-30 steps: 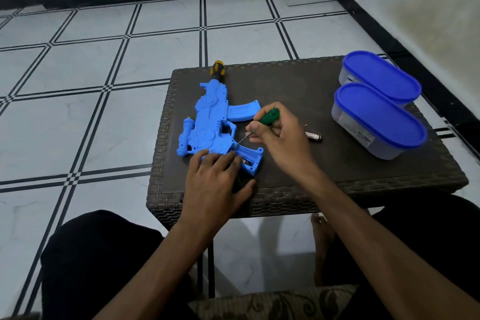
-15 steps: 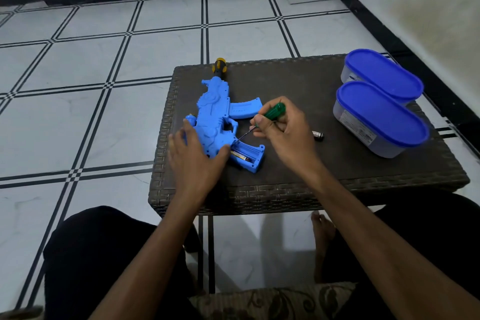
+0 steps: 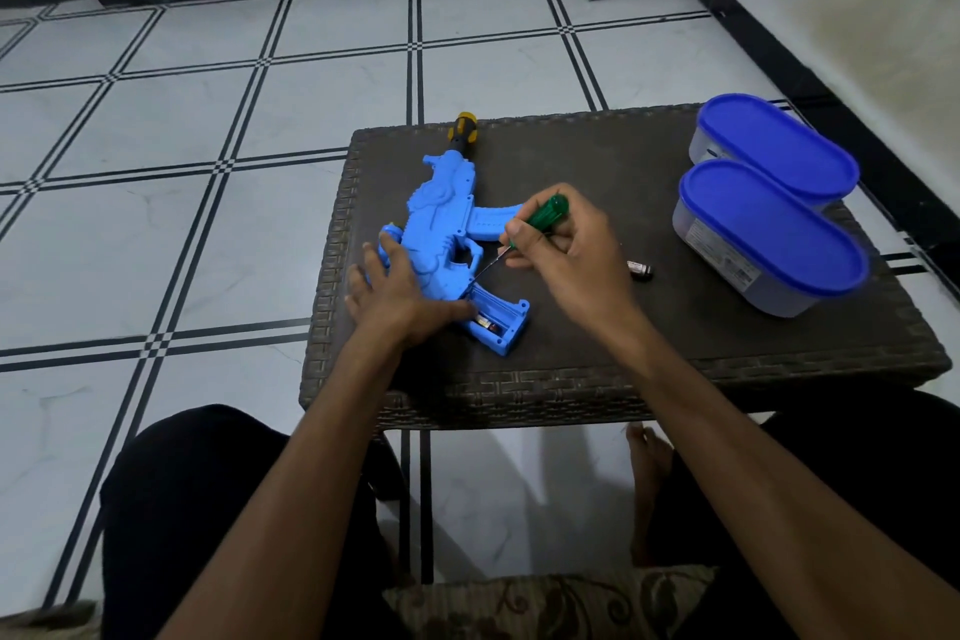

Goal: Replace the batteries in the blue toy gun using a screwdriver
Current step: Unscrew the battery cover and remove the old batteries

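The blue toy gun lies flat on the dark woven table, its yellow-and-black muzzle pointing away. Its grip has an uncovered battery compartment with a battery showing inside. My left hand presses flat on the gun's rear, thumb by the compartment. My right hand grips a green-handled screwdriver, whose thin shaft slants down to the compartment's upper end. A loose battery lies on the table just right of my right hand.
Two grey tubs with blue lids stand side by side at the table's right end. White tiled floor surrounds the table, with a wall at right. My dark-clothed knees and a patterned cushion are near the bottom.
My left hand moved from the grip end up and left onto the gun's rear body, uncovering the battery compartment. My right hand with the screwdriver stayed near the compartment.
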